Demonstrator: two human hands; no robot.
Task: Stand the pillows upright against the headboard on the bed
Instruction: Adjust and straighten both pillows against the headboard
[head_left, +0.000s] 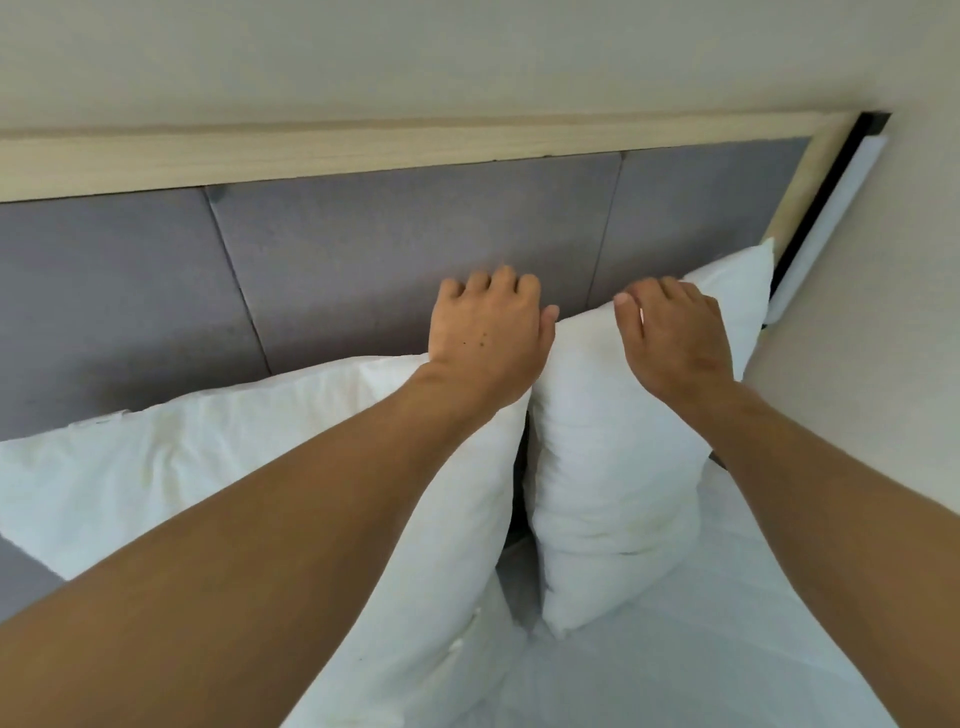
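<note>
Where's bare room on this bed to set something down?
Free: the white sheet in front of the right pillow. Crowded: the headboard line, filled by both pillows, the left pillow included, with only a narrow gap between them.

Two white pillows stand against the grey padded headboard (415, 228), side by side with a narrow dark gap between them. The left hand (488, 332) lies on the top right corner of the left pillow (208, 467), fingers (501, 283) curled over its far edge. The right hand (675, 338) rests on top of the right pillow (608, 467). White bed sheet (701, 665) lies nearest.
</note>
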